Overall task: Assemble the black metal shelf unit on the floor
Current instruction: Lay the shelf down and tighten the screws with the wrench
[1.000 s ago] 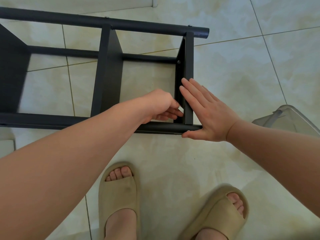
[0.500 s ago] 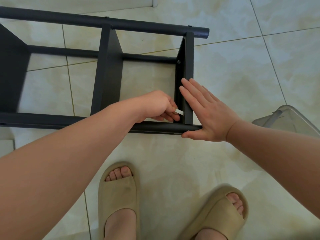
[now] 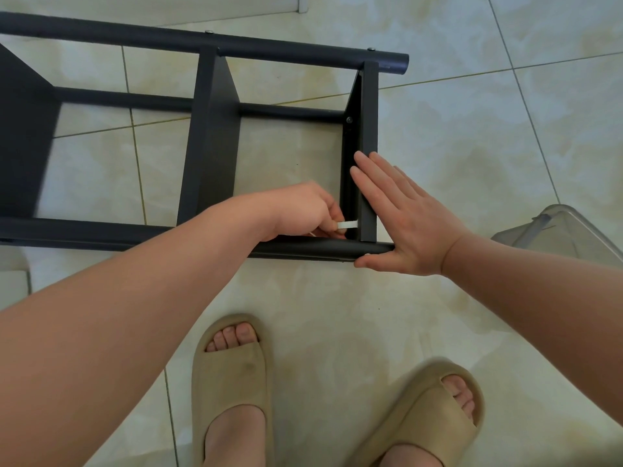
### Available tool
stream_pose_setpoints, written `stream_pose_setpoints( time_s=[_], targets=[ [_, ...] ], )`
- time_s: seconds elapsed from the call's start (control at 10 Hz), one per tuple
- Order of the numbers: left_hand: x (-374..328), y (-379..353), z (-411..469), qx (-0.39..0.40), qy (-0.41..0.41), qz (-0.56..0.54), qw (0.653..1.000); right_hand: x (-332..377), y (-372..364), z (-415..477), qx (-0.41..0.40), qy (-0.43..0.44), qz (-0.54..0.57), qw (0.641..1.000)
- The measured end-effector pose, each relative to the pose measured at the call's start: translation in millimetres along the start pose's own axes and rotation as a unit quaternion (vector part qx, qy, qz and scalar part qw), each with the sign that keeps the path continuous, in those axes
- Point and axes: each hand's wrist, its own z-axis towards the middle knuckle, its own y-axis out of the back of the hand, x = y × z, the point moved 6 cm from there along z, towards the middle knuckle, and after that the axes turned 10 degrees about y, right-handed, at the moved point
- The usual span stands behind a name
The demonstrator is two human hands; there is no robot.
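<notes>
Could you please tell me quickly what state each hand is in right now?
Left hand: closed, pinching a small pale tool.
Right hand: open, fingers flat against the shelf end panel, holding nothing.

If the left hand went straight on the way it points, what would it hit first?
Most likely the end panel of the black shelf frame: the small white tool pinched by the left hand points at its inner face. The right hand lies flat against the panel's outer side.

White tool (image 3: 347,225) now out beyond left hand (image 3: 303,210)
</notes>
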Motion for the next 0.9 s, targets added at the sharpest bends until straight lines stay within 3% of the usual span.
stream_pose_setpoints(
  time_s=[0.5, 0.9],
  targets=[
    [2, -1, 4, -0.01, 0.0, 0.066, 0.998, 0, -1, 0, -0.001, 0.0, -0.001, 1.0],
    [-1, 19, 7, -0.09, -0.065, 0.084, 0.99, 0, -1, 0, -0.005, 0.0, -0.001, 1.0]
  ],
)
